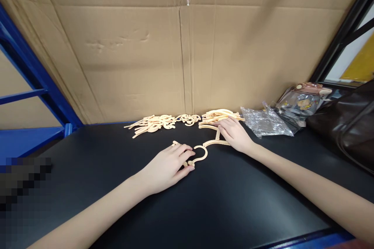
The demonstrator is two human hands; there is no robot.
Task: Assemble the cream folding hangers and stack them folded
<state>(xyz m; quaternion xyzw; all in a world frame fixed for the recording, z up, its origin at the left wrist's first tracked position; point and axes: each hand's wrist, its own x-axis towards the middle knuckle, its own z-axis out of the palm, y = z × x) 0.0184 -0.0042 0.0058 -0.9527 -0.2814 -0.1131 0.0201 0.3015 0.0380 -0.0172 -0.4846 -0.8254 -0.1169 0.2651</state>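
Observation:
A cream hanger hook (201, 158) lies low over the black table, and its rounded end sits between the thumb and fingers of my left hand (168, 167). Part of that piece is hidden under the fingers; a small cream end (174, 143) shows beyond them. Close to the hook is a curved hanger arm (214, 142), joined by a short strut (217, 134) to another bar behind it. My right hand (235, 136) rests over these bars, its bent fingers at the front of a pile of cream hanger arms (217, 113). What its fingertips grip, if anything, is hidden.
More cream hanger pieces (153, 123) and a small heap of hooks (188, 119) lie along the cardboard wall (131, 62). At right are a crumpled clear plastic bag (265, 121), a clear pouch (300, 103) and a dark brown bag (344, 120). A blue frame (43, 70) stands left.

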